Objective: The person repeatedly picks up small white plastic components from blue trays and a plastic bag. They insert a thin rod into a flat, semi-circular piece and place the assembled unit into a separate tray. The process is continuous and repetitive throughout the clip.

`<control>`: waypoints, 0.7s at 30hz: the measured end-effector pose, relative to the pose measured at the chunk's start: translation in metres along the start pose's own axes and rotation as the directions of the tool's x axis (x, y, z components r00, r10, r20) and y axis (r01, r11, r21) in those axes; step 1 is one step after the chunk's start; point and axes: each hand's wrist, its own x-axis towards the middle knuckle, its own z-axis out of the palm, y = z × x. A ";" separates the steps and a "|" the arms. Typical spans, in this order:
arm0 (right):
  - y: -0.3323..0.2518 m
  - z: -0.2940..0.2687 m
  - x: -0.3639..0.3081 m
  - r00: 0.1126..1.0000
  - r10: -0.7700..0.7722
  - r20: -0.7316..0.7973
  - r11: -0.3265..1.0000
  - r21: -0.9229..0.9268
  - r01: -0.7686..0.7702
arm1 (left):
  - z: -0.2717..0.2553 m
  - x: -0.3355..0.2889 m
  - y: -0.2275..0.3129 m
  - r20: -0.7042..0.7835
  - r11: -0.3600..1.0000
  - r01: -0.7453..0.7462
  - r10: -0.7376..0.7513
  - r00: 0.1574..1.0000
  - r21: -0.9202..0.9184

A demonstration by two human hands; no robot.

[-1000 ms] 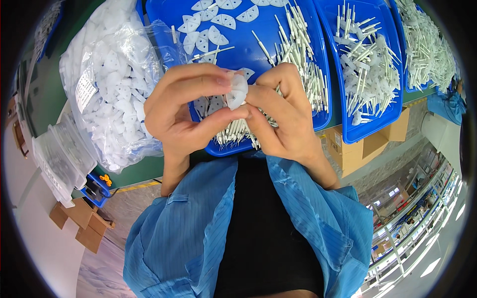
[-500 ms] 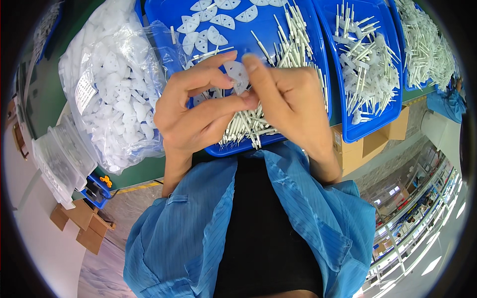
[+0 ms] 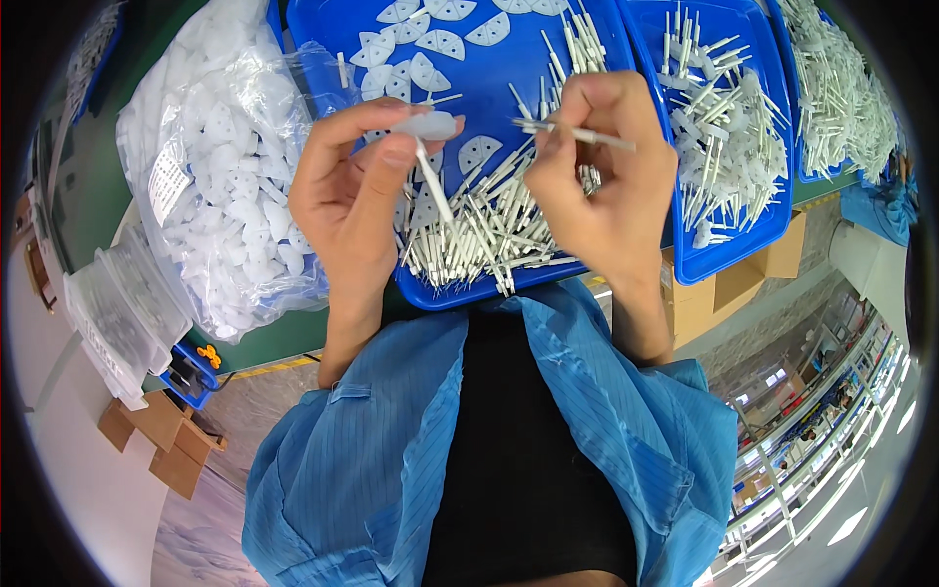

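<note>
My left hand [image 3: 337,191] pinches a translucent white fan-shaped plastic piece [image 3: 428,125], seen nearly edge-on. From that piece a white rod [image 3: 434,186] slants down toward me. Off to the right, my right hand [image 3: 616,186] has thumb and fingers closed on another white rod [image 3: 599,137] with a thin tip pointing left; it is held apart from the piece. Both hands are over a blue tray [image 3: 494,86]. Loose white rods [image 3: 489,230] lie heaped at its near side, and flat fan-shaped pieces [image 3: 440,42] with small holes lie scattered at its far left.
Left of the tray stands a clear bag [image 3: 249,196] full of white fan-shaped pieces. A second blue tray [image 3: 729,249] to the right holds rods joined to pieces, with another piled tray [image 3: 841,93] beyond. Cardboard boxes [image 3: 743,284] sit below the table edge.
My hands were together around the fan-shaped piece; they have moved apart. The piece has turned edge-on with a rod showing below it, and my right hand has shifted right, holding a rod.
</note>
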 end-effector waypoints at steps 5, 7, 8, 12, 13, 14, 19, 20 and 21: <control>-0.015 0.016 -0.020 0.998 0.012 0.055 0.987 0.161 -0.020 | 0.006 -0.001 0.001 -0.038 0.999 0.028 -0.029 0.999 -0.043; -0.014 0.017 -0.020 0.991 0.017 0.134 0.996 0.082 -0.028 | 0.005 -0.001 0.000 -0.032 0.998 0.033 -0.034 0.999 -0.045; -0.004 0.020 -0.022 0.988 -0.058 0.144 0.997 0.049 0.051 | 0.004 -0.001 0.000 -0.017 0.998 0.035 -0.036 0.999 -0.048; -0.005 0.020 -0.022 0.959 -0.073 0.275 0.995 -0.044 0.088 | 0.005 -0.001 0.002 -0.039 1.000 -0.004 0.003 0.999 -0.023; -0.005 0.021 -0.023 0.966 -0.050 0.253 0.997 -0.046 0.063 | 0.005 -0.001 0.003 -0.031 1.000 0.004 -0.005 0.999 -0.019; -0.005 0.023 -0.025 0.973 -0.027 0.230 0.998 -0.046 0.038 | 0.005 -0.001 0.004 -0.024 1.000 0.013 -0.013 1.000 -0.015; -0.007 0.026 -0.028 0.983 -0.001 0.182 0.992 -0.125 0.024 | 0.003 -0.002 0.000 0.007 0.999 -0.028 0.029 1.000 -0.036; -0.010 0.026 -0.028 0.987 0.010 0.158 0.992 -0.126 0.010 | 0.004 -0.002 0.000 0.009 0.999 -0.027 0.028 1.000 -0.040; -0.012 0.025 -0.028 0.987 0.019 0.157 0.991 -0.133 0.002 | 0.004 -0.002 0.000 0.012 0.999 -0.026 0.027 1.000 -0.044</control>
